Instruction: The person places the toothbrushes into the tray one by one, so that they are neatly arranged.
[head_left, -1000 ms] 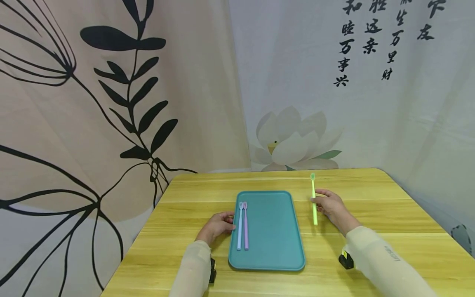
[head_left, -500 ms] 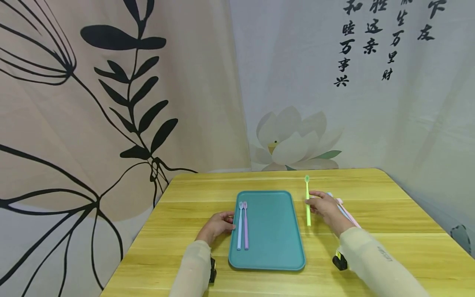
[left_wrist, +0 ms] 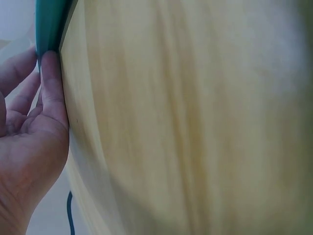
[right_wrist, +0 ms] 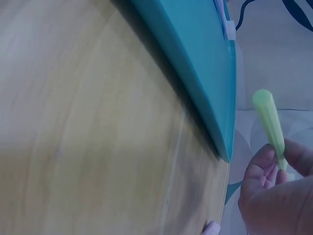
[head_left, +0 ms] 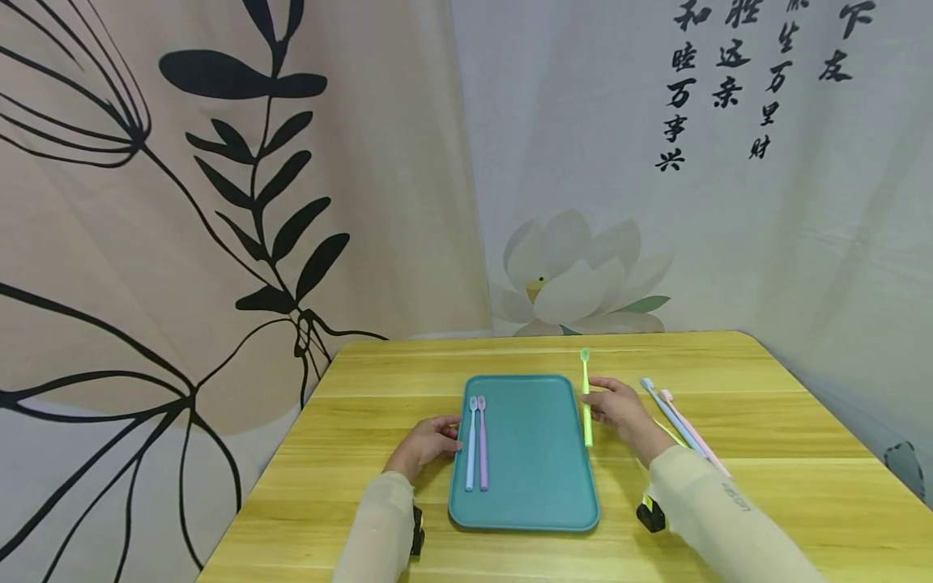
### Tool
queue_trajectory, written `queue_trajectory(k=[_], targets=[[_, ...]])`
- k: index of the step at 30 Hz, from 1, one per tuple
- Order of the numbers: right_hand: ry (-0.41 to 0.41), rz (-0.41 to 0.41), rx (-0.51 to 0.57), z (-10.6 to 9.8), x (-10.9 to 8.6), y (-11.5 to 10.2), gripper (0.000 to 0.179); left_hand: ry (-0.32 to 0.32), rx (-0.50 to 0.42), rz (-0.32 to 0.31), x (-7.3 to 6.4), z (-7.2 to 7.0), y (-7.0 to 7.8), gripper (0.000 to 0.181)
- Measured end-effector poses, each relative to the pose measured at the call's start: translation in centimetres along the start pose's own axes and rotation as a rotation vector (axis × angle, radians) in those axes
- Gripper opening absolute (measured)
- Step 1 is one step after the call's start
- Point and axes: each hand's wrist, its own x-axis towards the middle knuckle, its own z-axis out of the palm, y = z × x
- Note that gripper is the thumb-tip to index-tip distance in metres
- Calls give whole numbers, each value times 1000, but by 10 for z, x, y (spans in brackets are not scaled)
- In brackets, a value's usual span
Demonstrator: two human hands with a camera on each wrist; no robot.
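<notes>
A yellow-green toothbrush [head_left: 586,413] is pinched upright, head up, between the thumb and fingers of my right hand [head_left: 619,411], beside the tray's right edge. In the right wrist view, the brush's handle end [right_wrist: 266,110] points towards the camera. A teal tray [head_left: 535,453] lies on the table, with a blue toothbrush [head_left: 470,453] and a purple toothbrush [head_left: 483,453] side by side along its left side. My left hand [head_left: 423,445] holds the tray's left rim; in the left wrist view, thumb and fingers [left_wrist: 53,88] meet at the teal edge [left_wrist: 51,24].
Right of the tray, a blue toothbrush [head_left: 670,413] and a pink toothbrush [head_left: 700,440] lie slanted on the wooden table [head_left: 386,380]. Another yellow toothbrush [head_left: 666,431] is partly hidden by my right forearm. A printed curtain [head_left: 408,202] hangs behind the table.
My right hand has moved left with the yellow-green toothbrush, close to the tray's right edge. The toothbrushes behind that arm have come into view. My left hand and the tray stay put.
</notes>
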Motion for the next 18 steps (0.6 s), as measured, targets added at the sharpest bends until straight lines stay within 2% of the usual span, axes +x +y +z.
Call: queue_trajectory(k=[9,18], targets=[[-3,37,21,17,-1,3,51,-5,16,-18,0,0,1,54],[-5,34,29,35,-4,7,49,-13,9,-10,1,-1,2,55]])
